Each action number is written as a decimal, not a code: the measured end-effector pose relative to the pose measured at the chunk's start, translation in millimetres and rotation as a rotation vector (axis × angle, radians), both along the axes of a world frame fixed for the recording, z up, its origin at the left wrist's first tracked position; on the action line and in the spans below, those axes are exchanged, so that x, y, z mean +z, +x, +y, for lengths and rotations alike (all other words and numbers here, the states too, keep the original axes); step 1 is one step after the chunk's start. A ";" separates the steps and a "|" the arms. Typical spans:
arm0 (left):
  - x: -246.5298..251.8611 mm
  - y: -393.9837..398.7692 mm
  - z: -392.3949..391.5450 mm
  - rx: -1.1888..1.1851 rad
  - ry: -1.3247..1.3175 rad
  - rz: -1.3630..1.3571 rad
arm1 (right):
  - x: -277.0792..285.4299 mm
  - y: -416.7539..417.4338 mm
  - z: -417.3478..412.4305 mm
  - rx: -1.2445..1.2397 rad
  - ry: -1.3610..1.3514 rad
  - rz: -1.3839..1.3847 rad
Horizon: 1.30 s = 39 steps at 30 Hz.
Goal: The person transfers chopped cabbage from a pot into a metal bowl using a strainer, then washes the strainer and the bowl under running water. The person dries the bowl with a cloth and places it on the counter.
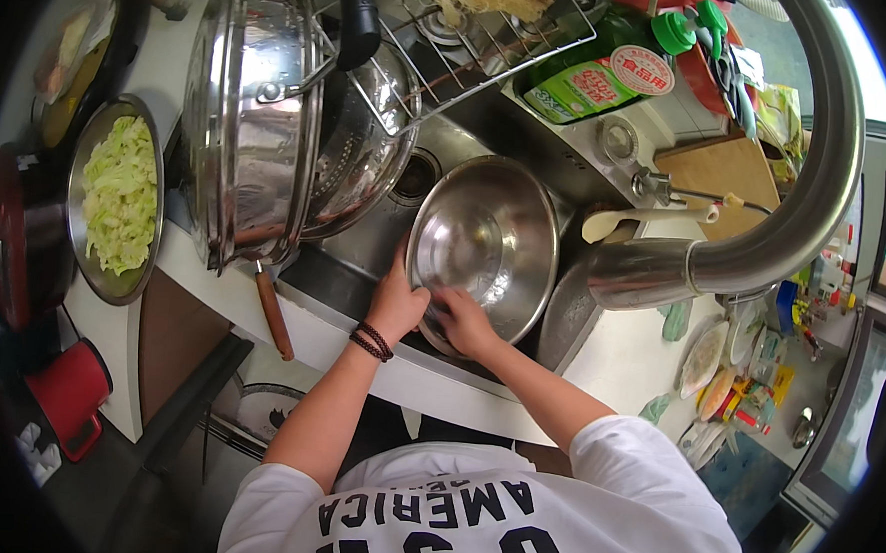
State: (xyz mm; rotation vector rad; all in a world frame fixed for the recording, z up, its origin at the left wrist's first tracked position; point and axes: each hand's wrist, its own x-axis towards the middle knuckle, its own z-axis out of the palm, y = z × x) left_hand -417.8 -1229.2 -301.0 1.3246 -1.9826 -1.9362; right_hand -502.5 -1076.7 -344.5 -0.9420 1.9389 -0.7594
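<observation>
A round stainless steel bowl (522, 281) is tilted over the sink (342, 267), its shiny inside facing up. My left hand (398, 304) grips the bowl's left rim, thumb at the edge and fingers partly hidden behind the outer wall. A dark beaded bracelet (372, 342) circles the left wrist. My right hand (461, 324) reaches over the near rim, its blurred fingers against the inside wall. Whether those fingers hold anything is not visible. Beyond the bowl's left side, the sink drain (416, 177) shows beside a perforated steel colander (359, 152).
A large steel steamer pot (251, 139) stands left, beside a bowl of chopped cauliflower (120, 196). Above the sink lies a wire rack (491, 69). A green detergent bottle (592, 74) stands behind. The thick curved faucet (775, 241) arches in from the right, near a pale spoon (641, 221).
</observation>
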 end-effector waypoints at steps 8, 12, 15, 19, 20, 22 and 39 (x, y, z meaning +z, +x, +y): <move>19.2 0.9 2.3 0.019 0.172 -0.090 | -79.2 -115.9 -109.3 -1.110 -0.398 0.006; 13.8 4.9 -7.6 0.038 0.227 -0.098 | -17.1 -24.5 -84.9 -0.459 -0.065 -0.462; -17.9 12.7 3.5 0.049 0.002 -0.005 | 4.8 -34.9 4.9 0.219 0.096 -0.262; 24.1 2.1 -3.1 0.017 0.222 -0.108 | -11.5 -169.0 4.7 0.647 0.514 0.870; 23.3 3.0 -3.3 0.013 0.218 -0.100 | -4.2 -190.0 -29.0 0.721 0.228 0.972; 17.8 3.1 -7.2 0.032 0.246 -0.066 | -11.7 -205.0 -81.6 0.862 -0.020 0.984; 15.6 1.1 -0.6 0.023 0.267 -0.137 | -54.7 -89.9 -131.6 -1.233 -0.364 -0.428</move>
